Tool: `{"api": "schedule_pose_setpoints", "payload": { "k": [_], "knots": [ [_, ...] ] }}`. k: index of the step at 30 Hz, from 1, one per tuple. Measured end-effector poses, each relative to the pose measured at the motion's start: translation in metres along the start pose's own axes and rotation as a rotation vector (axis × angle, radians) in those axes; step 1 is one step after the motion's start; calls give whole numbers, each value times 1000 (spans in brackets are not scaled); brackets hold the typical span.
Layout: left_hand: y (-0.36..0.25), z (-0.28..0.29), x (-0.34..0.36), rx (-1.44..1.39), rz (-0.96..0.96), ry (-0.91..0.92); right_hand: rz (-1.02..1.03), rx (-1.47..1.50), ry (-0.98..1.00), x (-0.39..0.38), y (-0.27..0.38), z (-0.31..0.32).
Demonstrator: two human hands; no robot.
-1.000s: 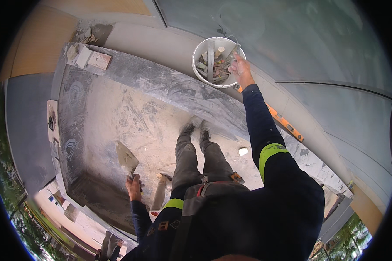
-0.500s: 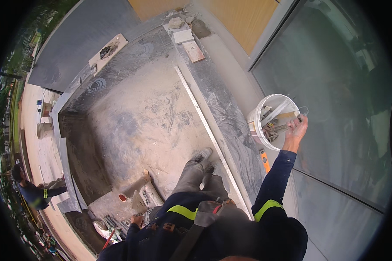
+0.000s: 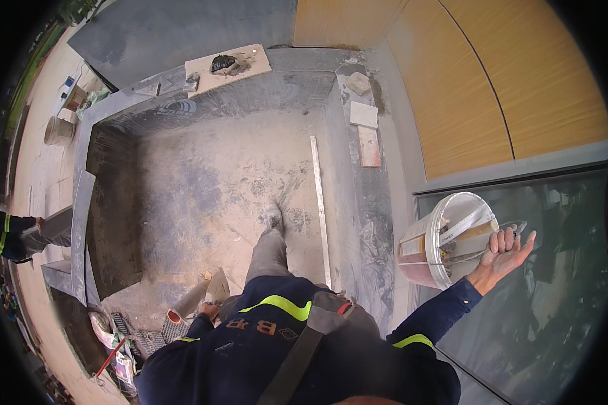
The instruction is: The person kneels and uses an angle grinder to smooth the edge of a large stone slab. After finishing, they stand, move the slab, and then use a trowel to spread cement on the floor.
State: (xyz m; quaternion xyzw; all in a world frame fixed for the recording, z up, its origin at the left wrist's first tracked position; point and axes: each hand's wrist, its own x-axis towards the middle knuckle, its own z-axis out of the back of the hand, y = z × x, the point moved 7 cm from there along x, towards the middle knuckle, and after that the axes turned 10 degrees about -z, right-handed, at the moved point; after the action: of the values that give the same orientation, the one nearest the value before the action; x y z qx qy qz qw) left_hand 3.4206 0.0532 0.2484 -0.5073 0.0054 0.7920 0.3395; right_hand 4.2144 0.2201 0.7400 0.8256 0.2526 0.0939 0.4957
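Note:
My right hand (image 3: 498,255) has its fingers curled round the thin handle of a white bucket (image 3: 417,244), with the thumb sticking out. The bucket tilts toward the hand beside the glass panel. Inside it lie several tools, among them a pale flat blade (image 3: 467,221) and a brownish piece; their kinds are hard to make out. Low on the other side, my left hand (image 3: 209,310) is closed on a trowel (image 3: 217,289), its grey blade pointing away from me. The trowel is close to a pipe (image 3: 189,300) with an orange-red end. My sleeve partly covers that hand.
A low grey-walled pit surrounds me. A long white straightedge (image 3: 321,209) lies along its right side. On the right ledge rest tile pieces (image 3: 363,115) and a stone (image 3: 359,83). A board with a black lump (image 3: 223,63) sits on the far wall. Another person (image 3: 13,235) works at left.
My view has turned right. The bucket looks larger and more tilted, with my right hand at its handle. My left hand and the trowel have shifted away from me past the pipe.

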Motion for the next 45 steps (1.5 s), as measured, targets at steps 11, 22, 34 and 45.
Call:
{"api": "schedule_pose_setpoints", "payload": {
  "k": [11,22,34,45],
  "knots": [
    [-203,113,231,-576,36,-22,-170,280,534,92,-113,-389],
    [-289,95,267,-525,282,-192,-429,154,752,264,-364,-730],
    [-450,33,172,-999,538,-160,-651,-131,640,370,-661,-899],
    [-554,58,134,-1209,674,-431,-1029,-675,368,407,-953,-786]
  ]
}}
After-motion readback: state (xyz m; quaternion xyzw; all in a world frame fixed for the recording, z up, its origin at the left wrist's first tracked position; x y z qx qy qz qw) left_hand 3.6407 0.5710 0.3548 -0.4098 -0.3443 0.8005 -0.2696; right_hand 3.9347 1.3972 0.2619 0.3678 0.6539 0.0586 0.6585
